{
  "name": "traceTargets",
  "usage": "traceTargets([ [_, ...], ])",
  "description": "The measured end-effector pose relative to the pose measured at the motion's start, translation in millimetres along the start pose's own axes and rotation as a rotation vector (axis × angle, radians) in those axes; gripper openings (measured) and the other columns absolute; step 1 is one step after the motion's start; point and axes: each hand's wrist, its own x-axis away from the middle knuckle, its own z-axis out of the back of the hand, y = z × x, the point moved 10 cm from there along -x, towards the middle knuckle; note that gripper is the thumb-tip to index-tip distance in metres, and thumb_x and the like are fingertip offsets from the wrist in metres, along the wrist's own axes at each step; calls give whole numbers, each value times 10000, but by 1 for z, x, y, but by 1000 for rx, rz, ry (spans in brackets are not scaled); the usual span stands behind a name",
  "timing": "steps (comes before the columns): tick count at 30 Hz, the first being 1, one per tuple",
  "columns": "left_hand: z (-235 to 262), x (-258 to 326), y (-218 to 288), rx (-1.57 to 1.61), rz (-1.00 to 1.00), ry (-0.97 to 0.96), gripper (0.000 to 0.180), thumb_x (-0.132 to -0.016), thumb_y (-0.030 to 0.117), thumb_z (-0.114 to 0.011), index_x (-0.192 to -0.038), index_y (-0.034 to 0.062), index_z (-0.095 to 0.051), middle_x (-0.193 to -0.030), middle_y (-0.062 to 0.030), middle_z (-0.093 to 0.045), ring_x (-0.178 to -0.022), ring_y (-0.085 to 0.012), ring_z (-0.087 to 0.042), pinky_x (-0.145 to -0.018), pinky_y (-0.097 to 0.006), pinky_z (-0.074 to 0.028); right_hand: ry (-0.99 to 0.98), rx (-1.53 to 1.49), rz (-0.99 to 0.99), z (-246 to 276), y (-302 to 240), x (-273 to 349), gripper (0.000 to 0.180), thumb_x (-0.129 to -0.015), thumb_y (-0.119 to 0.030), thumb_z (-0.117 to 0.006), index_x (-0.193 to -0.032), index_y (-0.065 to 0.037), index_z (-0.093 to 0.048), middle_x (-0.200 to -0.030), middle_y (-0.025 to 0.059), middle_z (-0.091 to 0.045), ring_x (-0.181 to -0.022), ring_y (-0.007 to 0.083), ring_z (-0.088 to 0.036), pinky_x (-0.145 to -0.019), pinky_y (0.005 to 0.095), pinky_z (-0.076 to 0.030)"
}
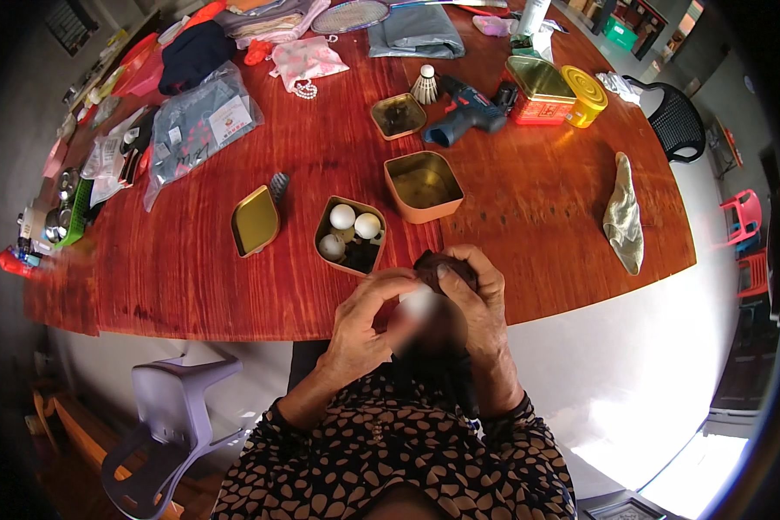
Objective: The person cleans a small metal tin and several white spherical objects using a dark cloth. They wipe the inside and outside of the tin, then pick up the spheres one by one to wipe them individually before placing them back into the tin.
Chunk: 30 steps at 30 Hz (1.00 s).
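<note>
In front of my chest, at the table's near edge, both hands are held close together. My left hand is closed, its fingertips against a small white thing that is partly smeared. A dark brown, crumpled soft-looking piece is gripped by my right hand, thumb on top; its exact kind does not show. Just beyond my left hand stands an open tin with three white balls and something dark in it. A larger open tin, gold inside, sits beyond my right hand.
A lid-like gold tray lies left, a small tin farther back. Past it are a shuttlecock, a cordless drill, a red tin and a yellow tub. A cloth lies right. A purple chair stands left.
</note>
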Motion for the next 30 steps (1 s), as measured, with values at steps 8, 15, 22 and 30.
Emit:
traceTargets([
  [8, 7, -1, -16, 247, 15, -11, 539, -777, -156, -630, -1280, -20, -492, -1280, -122, -480, -1190, -220, -507, -1022, -334, -443, -95, 469, 459, -25, -24, 26, 255, -784, 53, -647, -1009, -33, -565, -1079, 124, -539, -940, 215, -586, -801, 282, -476],
  [15, 0, 0, 0, -20, -103, -45, 668, -709, -160, -695, -1296, 10, -424, -1206, -150, -531, -1123, -229, -555, -962, -348, -480, -66, -51, -97, 2, 15, 6, 158, -850, 10, -628, -998, -24, -584, -956, 10, -577, -865, 61, -542, -760, 220, -461],
  [22, 1, 4, -1, -423, -206, -68, 682, -724, -145, -673, -1296, 19, -339, -1182, -184, -540, -1089, -246, -575, -924, -345, -486, -169, 596, 438, -36, -30, 27, 240, -832, 13, -648, -1048, -61, -573, -1036, 62, -581, -956, 136, -581, -747, 250, -494],
  [30, -15, 7, 21, -336, -211, -161, 477, -673, -111, -746, -1095, 1, -555, -1152, -162, -582, -1067, -260, -584, -851, -329, -522, -179, -274, -185, 0, 29, 6, 146, -912, -79, -579, -1042, -16, -562, -875, 46, -632, -781, 104, -611, -651, 216, -508],
])
